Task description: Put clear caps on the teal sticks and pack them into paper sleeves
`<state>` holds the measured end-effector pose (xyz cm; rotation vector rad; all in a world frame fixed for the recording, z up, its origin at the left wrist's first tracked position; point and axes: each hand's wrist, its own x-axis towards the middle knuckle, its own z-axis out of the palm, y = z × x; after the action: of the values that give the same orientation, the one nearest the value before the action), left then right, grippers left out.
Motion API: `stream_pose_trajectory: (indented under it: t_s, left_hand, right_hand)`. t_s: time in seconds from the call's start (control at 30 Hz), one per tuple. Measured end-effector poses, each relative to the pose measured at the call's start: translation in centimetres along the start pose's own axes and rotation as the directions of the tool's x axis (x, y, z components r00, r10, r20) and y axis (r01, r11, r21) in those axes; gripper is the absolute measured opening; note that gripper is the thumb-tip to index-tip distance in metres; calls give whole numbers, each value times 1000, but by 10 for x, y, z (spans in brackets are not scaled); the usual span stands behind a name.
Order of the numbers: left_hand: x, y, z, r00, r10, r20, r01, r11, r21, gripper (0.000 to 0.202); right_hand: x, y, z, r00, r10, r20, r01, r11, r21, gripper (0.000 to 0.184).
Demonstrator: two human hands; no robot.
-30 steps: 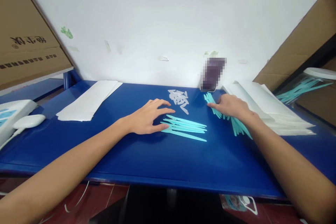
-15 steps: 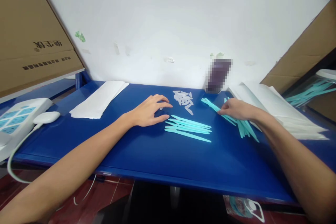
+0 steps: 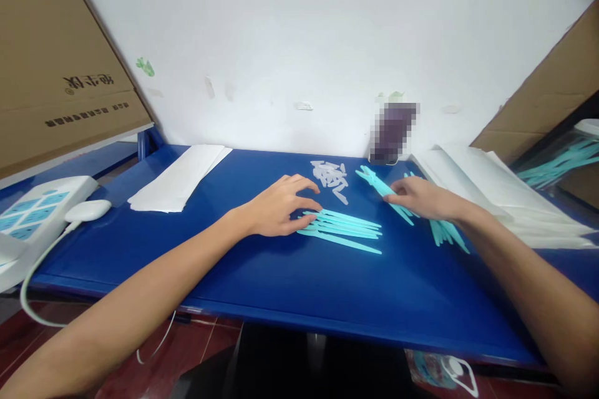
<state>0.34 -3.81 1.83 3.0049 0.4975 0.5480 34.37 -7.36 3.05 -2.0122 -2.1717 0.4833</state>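
Observation:
Several slim turquoise plastic sticks with tapered ends lie side by side as a row [image 3: 349, 224] on the blue table. My left hand [image 3: 285, 206] is over the row's left ends, thumb and fingers apart; its fingertips meet or nearly meet the sticks. Farther right, my right hand [image 3: 416, 194] has its thumb and fingers closed on a few turquoise sticks [image 3: 372, 179] that point to the back left. Beneath and beyond that hand lies a loose pile of more turquoise sticks [image 3: 447, 232], partly covered by it. Small translucent strips [image 3: 330, 176] are heaped between my hands, toward the wall.
White paper sheets [image 3: 180, 177] lie at the left. White padded-looking envelopes [image 3: 486, 193] are stacked at the right, near a clear jar of turquoise sticks [image 3: 561, 159]. A pixelated phone-like object [image 3: 393, 131] leans on the wall. A power strip [image 3: 40, 218] with a cable is far left.
My left hand has moved right and slightly down, onto the left ends of the row. My right hand stays at the sticks, which have shifted slightly. The view has moved a little.

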Motion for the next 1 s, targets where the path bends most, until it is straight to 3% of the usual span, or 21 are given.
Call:
stream_pose_trajectory:
  t_s: [0.07, 0.1, 0.17, 0.23, 0.27, 0.3, 0.37, 0.5, 0.6, 0.77, 0.9, 1.0]
  left_hand:
    - [1, 0, 3, 991, -36, -132, 36, 999, -7, 31]
    - [2, -2, 4, 965, -94, -243, 92, 996, -21, 31]
    - [1, -9, 4, 841, -245, -482, 234, 968, -84, 34]
    - [-1, -17, 4, 700, -360, -617, 341, 927, -155, 35]
    - [-2, -22, 4, 663, -398, -634, 376, 909, -177, 35]
    - [-3, -27, 4, 657, -427, -622, 403, 895, -189, 34]
    - [-5, -36, 6, 700, -482, -526, 458, 869, -186, 34]
    - [-7, -45, 14, 828, -526, -194, 527, 848, -52, 39]
    - [-8, -44, 16, 857, -513, -43, 515, 857, 32, 45]
    - [-8, -42, 15, 875, -485, 5, 485, 875, 15, 45]
    - [-7, -42, 13, 921, -390, 25, 390, 917, -77, 38]
    - [-6, -42, 12, 919, -394, 32, 395, 910, -128, 35]
  right_hand:
    - [-5, -8, 0, 997, -50, -56, 49, 999, -8, 40]
    - [-8, -14, 1, 995, -90, -52, 90, 996, -8, 39]
    - [-14, -28, 3, 982, -190, -2, 190, 982, 8, 37]
    - [-20, -42, 9, 957, -287, 48, 286, 958, 28, 36]
    - [-21, -48, 12, 944, -324, 57, 323, 946, 31, 36]
    - [-23, -53, 15, 934, -353, 59, 352, 936, 27, 36]
    - [-24, -59, 23, 918, -391, 60, 392, 920, 3, 35]
    - [-24, -60, 32, 905, -424, 48, 425, 905, -15, 28]
    - [-24, -60, 34, 903, -430, 15, 429, 903, 23, 31]
    - [-26, -62, 36, 897, -442, -8, 442, 896, 51, 33]
    - [-26, -61, 41, 861, -498, -102, 501, 866, -1, 32]
    - [-25, -58, 44, 836, -520, -176, 527, 850, -9, 32]
